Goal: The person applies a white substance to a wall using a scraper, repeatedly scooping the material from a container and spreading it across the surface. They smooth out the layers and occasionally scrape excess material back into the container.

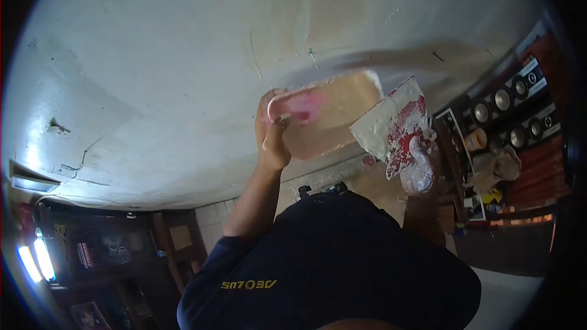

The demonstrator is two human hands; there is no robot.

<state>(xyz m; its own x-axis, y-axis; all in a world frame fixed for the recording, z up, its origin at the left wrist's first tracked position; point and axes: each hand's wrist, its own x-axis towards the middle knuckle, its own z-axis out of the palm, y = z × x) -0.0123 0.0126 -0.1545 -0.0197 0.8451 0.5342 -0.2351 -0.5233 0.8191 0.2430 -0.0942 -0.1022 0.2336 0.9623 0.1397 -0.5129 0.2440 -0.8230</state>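
Note:
My left hand (274, 137) grips a shallow rectangular tray (342, 107) at its left end, thumb over the rim and fingers behind. The tray is peach-coloured, with a pink patch inside and white residue along its edges. On the right, my right hand (419, 168), coated in white paste, is closed around a broad red putty scraper (400, 121). White filler covers most of its flat blade, and red shows through near the grip. The blade's left edge is close beside the tray's right end, overlapping it slightly in this view.
A large pale plastered surface (165, 79) with cracks and rough marks spans the view beyond my hands. Speakers (502, 99) and a crumpled brown bag (504, 164) line the right side. Dark cabinets (116, 250) and a bright lamp (41, 255) stand at lower left.

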